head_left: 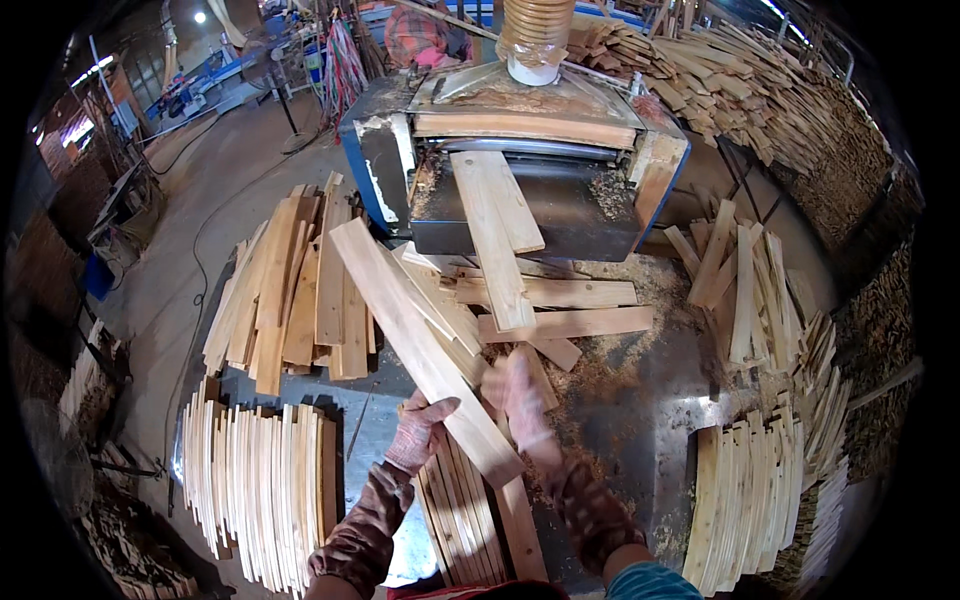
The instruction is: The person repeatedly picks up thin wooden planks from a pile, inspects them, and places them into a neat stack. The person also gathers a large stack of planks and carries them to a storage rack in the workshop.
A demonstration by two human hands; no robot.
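My left hand, in a pale work glove, grips a long flat wooden board with the thumb across its face. The board slants from upper left to lower right. To the right of this board is my gloved right hand, smeared by motion, so its fingers cannot be made out. Ahead stands a planer-like woodworking machine. Two boards, one of them a long plank, stick out of its opening toward me. Loose boards, including a reddish one, lie crosswise below the opening, just beyond my right hand.
Upright rows of boards stand at left and right, with another bundle close to me. A loose heap leans left of the machine. Wood shavings litter the metal table. A large wood pile rises behind, right.
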